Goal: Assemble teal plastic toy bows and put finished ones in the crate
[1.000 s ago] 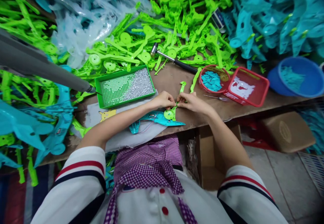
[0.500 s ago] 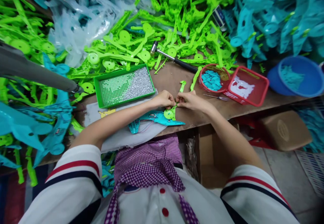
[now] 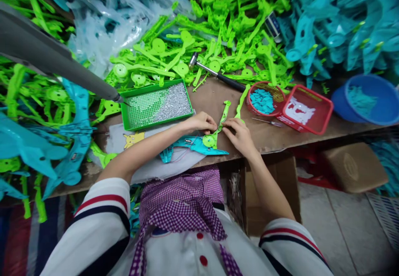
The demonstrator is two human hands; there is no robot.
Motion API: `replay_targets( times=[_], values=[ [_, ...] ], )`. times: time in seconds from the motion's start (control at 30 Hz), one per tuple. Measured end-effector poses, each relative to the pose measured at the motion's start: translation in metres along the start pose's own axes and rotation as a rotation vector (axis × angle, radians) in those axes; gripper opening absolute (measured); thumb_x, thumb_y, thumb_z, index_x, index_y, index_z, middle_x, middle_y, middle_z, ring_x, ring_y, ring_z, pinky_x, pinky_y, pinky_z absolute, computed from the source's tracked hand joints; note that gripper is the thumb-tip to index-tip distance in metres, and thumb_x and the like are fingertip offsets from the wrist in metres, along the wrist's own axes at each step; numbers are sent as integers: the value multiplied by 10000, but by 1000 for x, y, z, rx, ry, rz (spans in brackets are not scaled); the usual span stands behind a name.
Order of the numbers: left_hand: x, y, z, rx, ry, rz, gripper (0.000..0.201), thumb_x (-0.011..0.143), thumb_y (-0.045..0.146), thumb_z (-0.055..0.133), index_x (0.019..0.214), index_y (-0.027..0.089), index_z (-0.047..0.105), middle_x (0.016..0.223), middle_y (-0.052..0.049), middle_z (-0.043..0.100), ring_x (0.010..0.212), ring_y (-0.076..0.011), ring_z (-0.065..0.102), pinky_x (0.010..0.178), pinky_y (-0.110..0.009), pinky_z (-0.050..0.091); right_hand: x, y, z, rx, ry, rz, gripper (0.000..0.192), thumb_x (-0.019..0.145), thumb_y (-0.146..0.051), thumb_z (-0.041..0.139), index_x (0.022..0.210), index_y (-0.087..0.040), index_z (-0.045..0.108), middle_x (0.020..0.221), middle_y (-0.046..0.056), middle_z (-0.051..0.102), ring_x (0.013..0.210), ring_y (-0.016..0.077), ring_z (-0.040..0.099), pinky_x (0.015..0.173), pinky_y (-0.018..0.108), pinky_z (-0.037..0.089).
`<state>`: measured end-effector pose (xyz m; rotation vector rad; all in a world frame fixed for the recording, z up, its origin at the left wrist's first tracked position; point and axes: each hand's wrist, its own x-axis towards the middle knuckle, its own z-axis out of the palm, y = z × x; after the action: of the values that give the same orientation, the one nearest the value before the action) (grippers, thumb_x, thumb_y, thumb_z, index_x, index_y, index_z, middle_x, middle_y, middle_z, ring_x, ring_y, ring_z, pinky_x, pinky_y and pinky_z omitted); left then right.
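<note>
A light-green plastic part (image 3: 223, 120), long-armed with a round disc at its near end, lies over a turquoise plastic shell (image 3: 199, 145) near the table's front edge. My left hand (image 3: 203, 122) is closed on the green part's middle, fingertips pinched. My right hand (image 3: 239, 134) grips the same part from the right with its thumb and fingertips. What lies between the fingertips is too small to make out. Thin reddish wires (image 3: 181, 156) run from the shell over a grey cloth (image 3: 146, 166). Another green part (image 3: 242, 101) lies just beyond my right hand.
A green tray (image 3: 124, 118) of small silver metal pieces stands behind my left forearm. A grey tapered tool (image 3: 93, 80) reaches over its corner. Beyond are a hammer (image 3: 218, 75), red baskets (image 3: 326, 116), a blue tub (image 3: 338, 101) and heaped green parts (image 3: 174, 55).
My right hand has shifted slightly right and down along the green part, so more of its arm shows. The grey tool's tip now reaches the tray's corner. The view has tilted slightly.
</note>
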<state>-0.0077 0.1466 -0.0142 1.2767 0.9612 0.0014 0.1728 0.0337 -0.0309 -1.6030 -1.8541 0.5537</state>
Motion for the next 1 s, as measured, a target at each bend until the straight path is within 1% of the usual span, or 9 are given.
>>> replay_targets(
  times=[0.1,0.2,0.27,0.33,0.53,0.63,0.77,0.87,1.0],
  values=[
    [-1,-6,5,121,65,83,130,820,111,714,936,100,770,680,-25,711,496,-73,577,572,-223,481,1,3,3,-86,-31,-27,294,988,-305,494,1218,-256,672,1206,111,654,1156,262,607,989,456,464],
    [-10,-12,11,342,180,270,245,847,129,680,1074,147,770,857,-55,765,718,-140,673,733,-275,523,0,8,5,-117,-69,-58,337,1000,-296,460,1267,-275,664,1221,114,655,1161,268,612,982,471,477],
    [-16,-15,15,501,228,390,276,885,141,638,1124,198,764,983,-57,769,885,-172,685,860,-312,512,-1,11,8,-120,-67,-71,342,1003,-294,449,1261,-267,671,1221,117,664,1153,265,619,977,469,490],
    [-20,-19,19,617,244,442,290,919,146,597,1147,226,758,1024,-59,757,952,-184,674,915,-334,495,-3,14,10,-138,-63,-81,334,1003,-286,445,1232,-253,685,1223,120,674,1150,263,626,977,466,495],
    [-23,-25,24,764,254,509,317,959,129,509,1151,210,747,1001,-81,707,956,-196,644,882,-335,494,1,8,8,-165,-80,-59,293,987,-274,470,1131,-219,719,1194,117,699,1107,255,659,960,444,511],
    [-27,-23,27,896,239,495,350,967,117,448,1176,188,720,999,-91,673,929,-206,636,830,-330,495,3,1,5,-129,-87,-8,269,967,-285,498,1089,-222,730,1180,106,707,1085,254,668,959,441,518],
    [-34,-18,31,1104,224,471,392,949,65,401,1243,146,647,1066,-125,641,936,-216,627,762,-312,482,9,-3,1,-27,-45,63,230,944,-279,521,1038,-224,724,1140,90,725,1073,249,670,962,426,518],
    [-37,-14,35,1207,200,478,363,957,52,377,1207,111,634,1086,-148,633,963,-227,621,751,-309,471,20,-3,0,-38,-65,113,166,916,-260,546,922,-225,708,995,82,734,944,245,679,870,401,522],
    [-39,-8,40,1308,195,472,343,963,37,365,1191,78,619,1074,-156,636,964,-233,625,730,-304,465,39,1,-2,-113,-164,150,49,828,-204,614,786,-211,638,849,63,691,781,212,642,714,336,481]
  ],
)
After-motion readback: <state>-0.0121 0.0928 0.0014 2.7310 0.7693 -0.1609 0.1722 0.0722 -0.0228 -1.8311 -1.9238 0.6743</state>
